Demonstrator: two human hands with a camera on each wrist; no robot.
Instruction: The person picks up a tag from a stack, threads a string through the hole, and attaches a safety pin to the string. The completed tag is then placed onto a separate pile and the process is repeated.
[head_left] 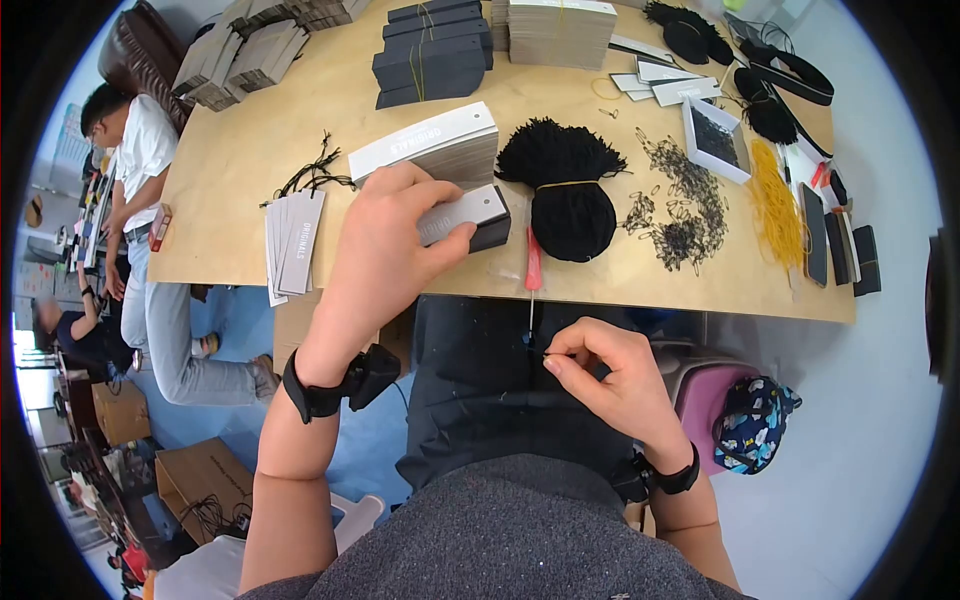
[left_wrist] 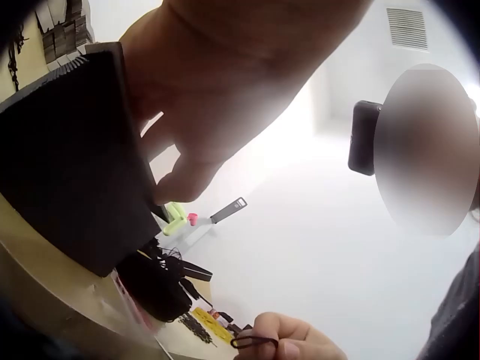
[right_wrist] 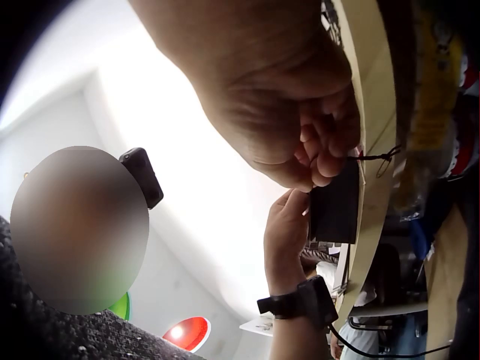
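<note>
My left hand (head_left: 385, 230) grips the top of a short stack of hang tags (head_left: 478, 208) at the table's front edge, thumb on the near side and fingers on the far side. The stack's dark side (left_wrist: 71, 157) fills much of the left wrist view. Above my lap, my right hand (head_left: 612, 378) pinches a thin black cord (right_wrist: 369, 157) between thumb and fingertips. A loop of that cord (left_wrist: 253, 342) shows in the left wrist view. Between the hands, a red-handled tool (head_left: 533, 265) with a thin metal shaft juts over the table edge.
Behind the left hand stands a taller tag stack (head_left: 430, 135). Corded tags (head_left: 292, 240) lie at the left. A bundle of black cords (head_left: 570, 215), scattered safety pins (head_left: 690, 215), a white box (head_left: 715, 140) and yellow bands (head_left: 775, 205) lie rightward. Another person (head_left: 150, 180) is beyond the table.
</note>
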